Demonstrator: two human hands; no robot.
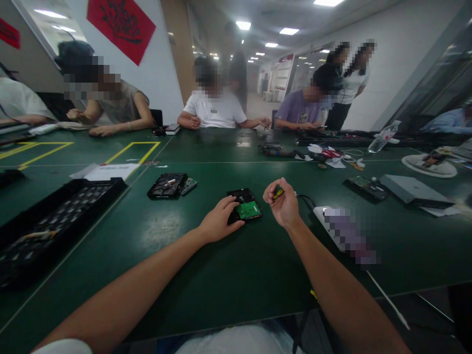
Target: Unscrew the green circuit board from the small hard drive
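A hard drive [248, 197] with a green circuit board facing up lies on the dark green table [206, 275]. My left hand [218, 222] grips its left side, fingers over the top and thumb along the near edge. Just right of the drive, my right hand [285, 209] is closed around a screwdriver [278, 192] with a yellow and black handle. Its thin shaft points down toward the drive's right edge; whether the tip touches cannot be made out. To the left sits another black drive housing [166, 186] with small parts on it, beside a loose circuit board [189, 186].
A long black tray [62, 211] stands at left, near white paper [112, 171]. On the right are a white power strip [329, 228], another circuit-board unit [365, 188], a grey box [416, 191] and a plastic bottle [384, 137]. Several people sit across the table.
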